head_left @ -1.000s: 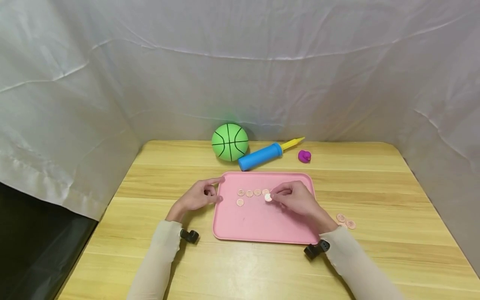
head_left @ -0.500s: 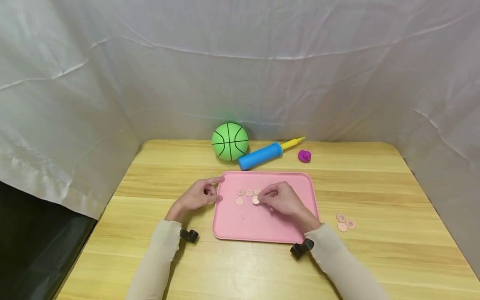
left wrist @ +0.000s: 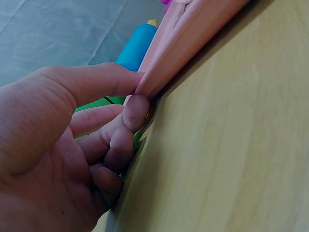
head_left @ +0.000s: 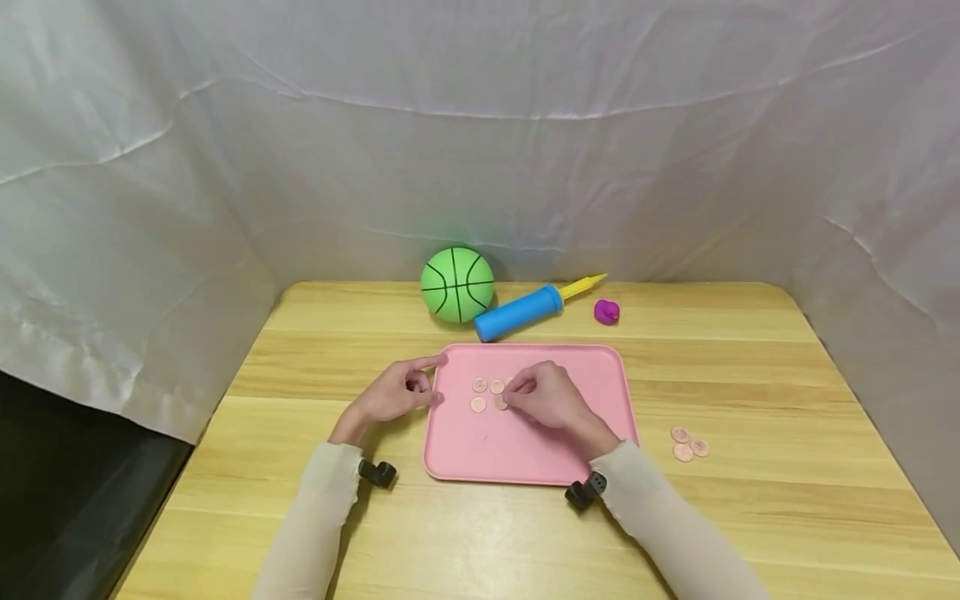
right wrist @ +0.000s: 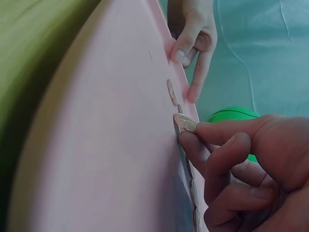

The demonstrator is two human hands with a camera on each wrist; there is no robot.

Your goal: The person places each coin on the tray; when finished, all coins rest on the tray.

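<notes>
I have the right hand (head_left: 551, 396) pinching a coin (right wrist: 186, 123) between thumb and forefinger, tilted over the tray (head_left: 517, 462); whether its edge touches the tray I cannot tell. The left hand (head_left: 390, 392) is clamped on the tray's left rim, thumb above and a fingertip beneath; its forefinger stretches to the rim near the far left corner. Inside the tray, towards its left end, I see a row of coins (head_left: 480, 385), its right end partly hidden by the right hand; a single coin (head_left: 478, 405) lies just on the near side of that row, with the pinched one just to its right. Three coins (head_left: 700, 448) sit close together on the table (head_left: 750, 358), right of the tray; beyond the tray are a green ball (head_left: 457, 285), a blue pump (head_left: 521, 313) and a purple toy (head_left: 607, 312); a pale curtain (head_left: 420, 150) hangs behind.
</notes>
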